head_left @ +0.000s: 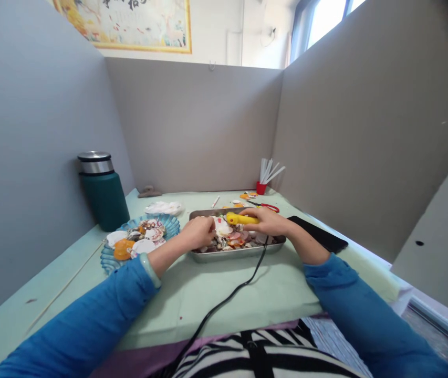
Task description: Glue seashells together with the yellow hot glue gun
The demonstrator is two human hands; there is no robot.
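Note:
A shallow metal tray full of mixed seashells lies in front of me. My right hand is wrapped round a yellow glue gun, held over the tray. Its black cord hangs across the tray's near rim and runs down toward my lap. On the tray's left side my left hand is closed, fingertips pinched at the edge of a white shell. The glue gun's front end is close above that shell; whether they touch I cannot tell.
Left of the tray stands a blue scalloped dish with shells, and behind it a green bottle. Red-handled scissors, a red cup of white sticks and a black tablet-like slab lie to the right. Grey partitions enclose the table.

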